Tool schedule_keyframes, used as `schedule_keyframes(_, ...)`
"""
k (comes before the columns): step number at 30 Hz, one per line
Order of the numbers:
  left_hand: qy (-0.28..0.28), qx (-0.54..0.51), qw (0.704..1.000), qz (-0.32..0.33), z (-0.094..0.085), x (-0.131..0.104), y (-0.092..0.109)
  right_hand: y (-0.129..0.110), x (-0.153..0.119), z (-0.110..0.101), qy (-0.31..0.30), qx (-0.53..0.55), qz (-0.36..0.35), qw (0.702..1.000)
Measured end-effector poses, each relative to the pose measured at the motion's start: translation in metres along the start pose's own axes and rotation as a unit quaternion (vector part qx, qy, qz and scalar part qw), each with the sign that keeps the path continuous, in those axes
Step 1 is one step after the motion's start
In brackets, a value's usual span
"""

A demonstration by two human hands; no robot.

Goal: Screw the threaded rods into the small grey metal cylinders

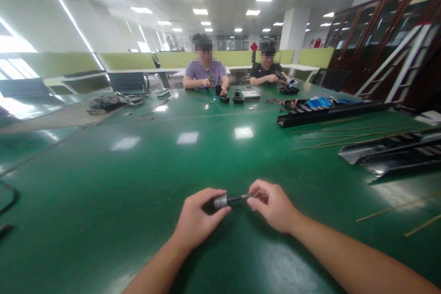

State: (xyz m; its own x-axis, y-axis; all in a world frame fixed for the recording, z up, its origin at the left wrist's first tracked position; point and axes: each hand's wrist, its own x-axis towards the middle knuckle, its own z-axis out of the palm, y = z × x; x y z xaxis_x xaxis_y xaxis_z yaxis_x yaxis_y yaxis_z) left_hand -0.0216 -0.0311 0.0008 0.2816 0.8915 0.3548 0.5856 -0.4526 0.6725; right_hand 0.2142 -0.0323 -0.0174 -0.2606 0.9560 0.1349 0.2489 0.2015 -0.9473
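Note:
Close in front of me, a short silver cylinder [221, 201] with a thin dark shaft [237, 198] lies roughly level above the green table [165, 165]. My left hand [200, 216] grips the cylinder between thumb and fingers from the left. On the right, my right hand [272, 204] pinches the far end of the shaft, its fingers curled and the shaft's tip hidden among them.
Black metal channels [396, 149] and thin brass-coloured rods [344, 138] lie at the right. Across the table sit a person in purple [220, 71] and a person in black [257, 73], with small black boxes [238, 99] near them. Cluttered parts [106, 102] lie at far left.

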Motion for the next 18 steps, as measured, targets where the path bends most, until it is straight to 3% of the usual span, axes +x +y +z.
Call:
schedule_keyframes(3,0.022,-0.015,0.998,-0.050,-0.002,0.001,-0.001,0.005,0.004,-0.001,0.023,0.097,0.013,0.995)
schedule_keyframes(6,0.061,-0.096,0.987,-0.116,-0.004,0.004,-0.006,0.011,0.008,-0.001,0.043,0.150,0.018,0.988)
schedule_keyframes(9,0.132,-0.231,0.944,-0.194,-0.005,0.008,-0.012,0.015,0.010,0.000,0.042,0.152,0.026,0.987)
schedule_keyframes(12,0.194,-0.300,0.904,-0.235,-0.009,0.012,-0.016,0.014,0.009,0.000,0.037,0.110,-0.004,0.993)
schedule_keyframes(16,0.222,-0.310,0.890,-0.250,-0.033,0.010,-0.011,0.005,0.005,-0.002,0.029,0.076,-0.038,0.996)
schedule_keyframes(18,0.212,-0.256,0.906,-0.261,-0.054,-0.003,-0.005,0.001,0.004,-0.003,0.024,0.062,-0.049,0.997)
